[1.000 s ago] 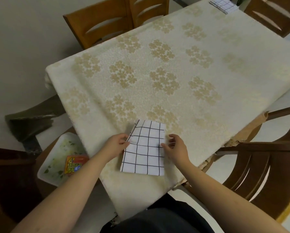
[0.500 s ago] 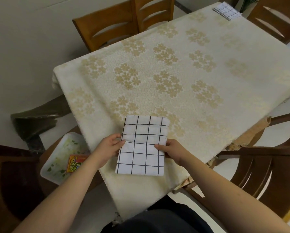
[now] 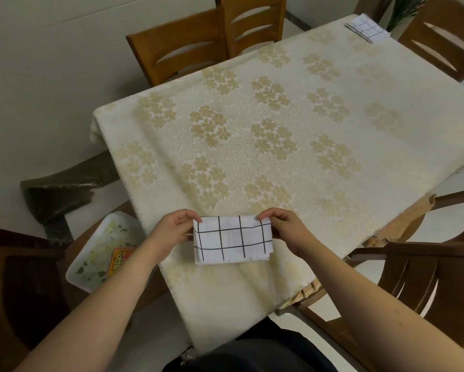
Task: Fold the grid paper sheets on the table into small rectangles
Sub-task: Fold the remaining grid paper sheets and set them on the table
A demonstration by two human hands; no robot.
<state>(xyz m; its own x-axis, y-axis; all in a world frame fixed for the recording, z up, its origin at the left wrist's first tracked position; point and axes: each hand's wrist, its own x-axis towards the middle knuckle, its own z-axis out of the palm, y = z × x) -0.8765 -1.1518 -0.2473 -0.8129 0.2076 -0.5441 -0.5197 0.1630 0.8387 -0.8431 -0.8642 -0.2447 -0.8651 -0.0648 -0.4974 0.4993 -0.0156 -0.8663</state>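
Note:
A white sheet of grid paper (image 3: pixel 232 239) with black lines lies folded into a wide rectangle near the table's front edge. My left hand (image 3: pixel 171 229) pinches its upper left corner. My right hand (image 3: pixel 285 228) pinches its upper right corner. The layers at the bottom edge do not line up exactly. A stack of folded grid paper sheets (image 3: pixel 367 29) sits at the far right corner of the table (image 3: pixel 279 124), which is covered by a cream cloth with gold flowers.
A white tray (image 3: pixel 99 251) with green scraps and an orange packet (image 3: pixel 119 260) sits on a stool at the lower left. Wooden chairs stand at the back (image 3: pixel 204 41), the far right (image 3: pixel 445 36) and the near right (image 3: pixel 418 269).
The tall sheet was folded in half from top to bottom into a wide rectangle. Both hands moved from its sides up to its top corners.

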